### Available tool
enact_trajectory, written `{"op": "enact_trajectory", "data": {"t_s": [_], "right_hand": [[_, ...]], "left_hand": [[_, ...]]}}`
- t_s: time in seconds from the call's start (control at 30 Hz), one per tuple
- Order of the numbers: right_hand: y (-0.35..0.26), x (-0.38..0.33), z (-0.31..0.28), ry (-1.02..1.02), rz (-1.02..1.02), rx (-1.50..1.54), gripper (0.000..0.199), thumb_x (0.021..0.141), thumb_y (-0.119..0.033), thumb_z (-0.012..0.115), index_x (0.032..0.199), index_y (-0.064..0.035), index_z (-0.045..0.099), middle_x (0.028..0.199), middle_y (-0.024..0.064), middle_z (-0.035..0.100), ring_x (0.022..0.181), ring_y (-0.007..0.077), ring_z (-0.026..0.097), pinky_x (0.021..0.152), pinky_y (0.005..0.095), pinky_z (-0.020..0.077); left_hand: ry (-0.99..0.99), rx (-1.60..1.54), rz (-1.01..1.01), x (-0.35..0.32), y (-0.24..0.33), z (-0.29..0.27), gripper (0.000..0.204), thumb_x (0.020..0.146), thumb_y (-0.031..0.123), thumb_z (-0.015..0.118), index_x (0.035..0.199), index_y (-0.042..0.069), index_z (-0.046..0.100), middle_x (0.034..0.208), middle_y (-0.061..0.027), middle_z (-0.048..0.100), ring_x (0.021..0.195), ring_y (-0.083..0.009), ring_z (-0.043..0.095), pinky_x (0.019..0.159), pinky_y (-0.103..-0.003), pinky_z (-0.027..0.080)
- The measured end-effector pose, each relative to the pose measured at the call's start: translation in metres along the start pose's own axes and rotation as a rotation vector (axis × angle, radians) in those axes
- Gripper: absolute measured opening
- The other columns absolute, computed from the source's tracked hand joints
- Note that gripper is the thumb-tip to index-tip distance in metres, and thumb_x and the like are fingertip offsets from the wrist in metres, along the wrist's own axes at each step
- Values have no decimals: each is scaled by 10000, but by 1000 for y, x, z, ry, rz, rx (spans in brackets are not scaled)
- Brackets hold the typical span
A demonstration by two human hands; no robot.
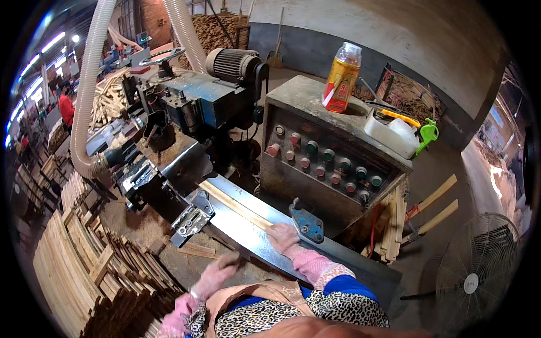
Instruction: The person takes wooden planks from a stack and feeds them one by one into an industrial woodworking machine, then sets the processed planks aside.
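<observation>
A long, narrow wood strip (236, 205) lies on the shiny metal bed (253, 242) of a woodworking machine, its far end reaching toward the machine's head. My right hand (283, 238), gloved and in a pink cuff, is closed on the strip's near end. Off the bed's left side, my left hand (220, 272) is in the air, smeared by motion, and nothing can be made out in its fingers. Between the left hand and the machine's head sits a metal guide bracket (193, 218). A blue clamp block (308, 222) is fixed on the bed's right edge.
Stacked wood strips (93, 265) stand at the left. A control cabinet (332, 163) with several buttons is at the right, carrying a yellow-and-red bottle (342, 79) and a cut white container (391, 134). A floor fan (479, 270) stands at lower right; a hose (87, 84) runs down to the machine.
</observation>
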State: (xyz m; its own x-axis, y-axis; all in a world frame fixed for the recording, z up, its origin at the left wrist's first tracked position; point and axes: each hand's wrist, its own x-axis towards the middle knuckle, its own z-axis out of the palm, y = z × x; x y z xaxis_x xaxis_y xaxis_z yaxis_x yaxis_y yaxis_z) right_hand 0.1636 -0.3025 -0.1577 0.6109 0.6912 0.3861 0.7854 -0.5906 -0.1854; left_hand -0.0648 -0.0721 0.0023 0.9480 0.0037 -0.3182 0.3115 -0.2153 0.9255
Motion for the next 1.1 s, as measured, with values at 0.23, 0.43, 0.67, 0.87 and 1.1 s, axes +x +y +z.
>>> {"op": "enact_trajectory", "data": {"t_s": [0.23,0.43,0.67,0.87,1.1], "right_hand": [[-37,107,-57,-84,110,273,432,842,-253,724,1265,-169,699,1031,135,721,1001,352,678,851,483,547],[-7,196,-268,944,-93,104,913,838,-171,833,1570,3,315,1414,219,539,1323,333,523,1110,434,428],[56,273,-381,858,899,200,1263,703,-416,914,1646,-208,100,1579,247,409,1402,422,482,1157,494,392],[69,296,-389,773,886,376,1276,676,-367,947,1635,-155,132,1522,241,485,1388,374,507,1150,461,404],[63,278,-344,1007,-50,812,801,748,-72,852,1439,-78,446,1256,78,616,1148,223,626,1010,379,519]], "left_hand": [[181,458,-561,-31,-150,12,512,942,276,624,1396,44,579,1343,-136,640,1220,-262,616,1036,-369,492],[302,390,-637,-37,-174,15,469,939,288,619,1346,55,614,1303,-153,657,1203,-289,626,1021,-388,497],[318,351,-595,-40,-182,11,425,936,303,613,1287,68,655,1256,-174,676,1183,-320,637,1004,-411,503],[370,314,-616,-51,-193,14,394,933,316,608,1237,79,690,1216,-191,692,1165,-347,646,989,-429,509],[588,270,-551,-66,-186,8,369,930,331,602,1179,92,730,1170,-211,711,1146,-379,657,972,-452,515]]}}
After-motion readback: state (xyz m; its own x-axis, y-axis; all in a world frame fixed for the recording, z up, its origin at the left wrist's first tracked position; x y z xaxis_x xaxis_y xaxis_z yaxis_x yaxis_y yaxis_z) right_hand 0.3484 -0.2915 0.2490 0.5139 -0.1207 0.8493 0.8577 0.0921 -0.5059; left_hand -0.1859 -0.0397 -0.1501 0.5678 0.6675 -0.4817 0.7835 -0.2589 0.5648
